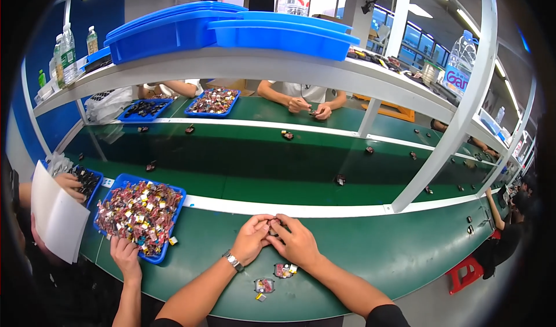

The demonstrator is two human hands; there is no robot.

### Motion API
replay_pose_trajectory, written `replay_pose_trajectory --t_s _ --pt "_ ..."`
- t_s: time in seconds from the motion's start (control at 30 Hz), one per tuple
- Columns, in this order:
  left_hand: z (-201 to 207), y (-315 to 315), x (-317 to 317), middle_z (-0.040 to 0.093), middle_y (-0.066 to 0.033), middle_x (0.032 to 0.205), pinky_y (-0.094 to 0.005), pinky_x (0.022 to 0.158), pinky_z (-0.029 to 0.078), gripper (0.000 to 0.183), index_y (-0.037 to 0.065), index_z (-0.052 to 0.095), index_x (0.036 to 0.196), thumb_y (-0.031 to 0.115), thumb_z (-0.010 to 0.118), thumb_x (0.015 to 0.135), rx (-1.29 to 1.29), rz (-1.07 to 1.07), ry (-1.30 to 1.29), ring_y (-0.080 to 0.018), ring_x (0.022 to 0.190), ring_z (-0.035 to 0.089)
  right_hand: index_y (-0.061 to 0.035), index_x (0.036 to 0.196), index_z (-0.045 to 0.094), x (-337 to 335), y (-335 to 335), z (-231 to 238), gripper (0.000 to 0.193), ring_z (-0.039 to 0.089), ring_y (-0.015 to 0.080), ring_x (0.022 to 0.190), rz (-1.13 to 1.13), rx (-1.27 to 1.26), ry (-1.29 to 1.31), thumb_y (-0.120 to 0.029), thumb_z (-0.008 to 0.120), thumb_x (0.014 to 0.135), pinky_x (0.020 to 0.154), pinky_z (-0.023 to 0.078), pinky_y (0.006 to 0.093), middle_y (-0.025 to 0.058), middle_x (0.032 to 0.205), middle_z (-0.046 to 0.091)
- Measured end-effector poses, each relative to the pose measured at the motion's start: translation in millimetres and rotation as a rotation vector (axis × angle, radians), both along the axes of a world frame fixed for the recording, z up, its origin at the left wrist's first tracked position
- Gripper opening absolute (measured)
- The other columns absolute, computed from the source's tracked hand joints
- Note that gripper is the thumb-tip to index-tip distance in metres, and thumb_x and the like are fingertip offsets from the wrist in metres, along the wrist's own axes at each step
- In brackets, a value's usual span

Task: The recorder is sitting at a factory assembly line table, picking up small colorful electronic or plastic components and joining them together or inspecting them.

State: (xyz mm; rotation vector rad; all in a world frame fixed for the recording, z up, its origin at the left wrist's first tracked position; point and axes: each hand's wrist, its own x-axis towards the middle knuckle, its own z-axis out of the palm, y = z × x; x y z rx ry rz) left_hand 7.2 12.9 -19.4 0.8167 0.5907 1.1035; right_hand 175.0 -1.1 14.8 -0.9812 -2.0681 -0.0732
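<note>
My left hand point(252, 241), with a metal watch on its wrist, and my right hand point(296, 243) meet above the green table's near edge. Both are closed around a small dark-red electronic part point(273, 227), mostly hidden by my fingers. Below them on the table lie two small dark-framed electronic assemblies with reddish boards: one assembly point(264, 285) and, just right of it, another assembly point(282, 270). A small yellow-and-silver piece point(260, 297) sits beside the nearer one.
To my left, a blue tray point(182, 202) is heaped with reddish boards bearing yellow and silver pieces; another person's hand point(125, 256) touches its near edge. Beyond a white rail point(289, 209), scattered small parts lie on the green belt point(243, 179). A white post point(431, 159) slants up at right.
</note>
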Motion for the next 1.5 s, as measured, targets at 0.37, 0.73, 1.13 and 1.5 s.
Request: replay_pose_trajectory --t_s 0.37,0.73,1.13,1.5 --pt "23 15 -35 0.063 -0.0193 0.117 -0.036 0.087 0.057 0.026 -0.003 0.052 0.123 0.005 0.051 0.098 0.096 0.105 0.161 -0.0236 0.101 0.066 -0.0048 0.102 0.069 56 120 -16 0.028 0.064 0.0328 0.103 -0.342 -0.189 0.2 -0.014 0.076 0.077 0.086 0.052 0.0413 0.0115 0.113 0.065" --pt "19 9 -36 0.068 -0.0122 0.1 -0.0273 0.072 0.054 0.019 -0.003 0.062 0.112 0.005 0.053 0.097 0.267 0.074 0.429 -0.0157 0.084 0.065 -0.0026 0.124 0.06 26 -13 9 0.055 0.059 0.0243 0.104 0.194 -0.717 0.194 -0.025 0.081 0.078 0.09 0.049 0.0383 0.0111 0.117 0.063" --pt "26 4 -29 0.069 -0.0069 0.095 -0.0236 0.064 0.05 0.021 0.001 0.064 0.111 0.015 0.053 0.101 0.338 -0.073 0.664 -0.0083 0.071 0.058 -0.0091 0.115 0.064 29 -28 12 0.046 0.061 0.0292 0.097 0.244 -0.533 -0.059 -0.019 0.08 0.074 0.087 0.05 0.039 0.01 0.102 0.065" --pt "32 5 -45 0.068 -0.0109 0.102 -0.026 0.073 0.056 0.028 -0.005 0.06 0.12 0.015 0.056 0.101 0.22 -0.131 0.523 -0.014 0.083 0.067 -0.004 0.116 0.065 6 1 23 0.039 0.065 0.021 0.085 0.22 -0.578 0.198 -0.008 0.078 0.08 0.074 0.055 0.0317 0.0088 0.11 0.063"
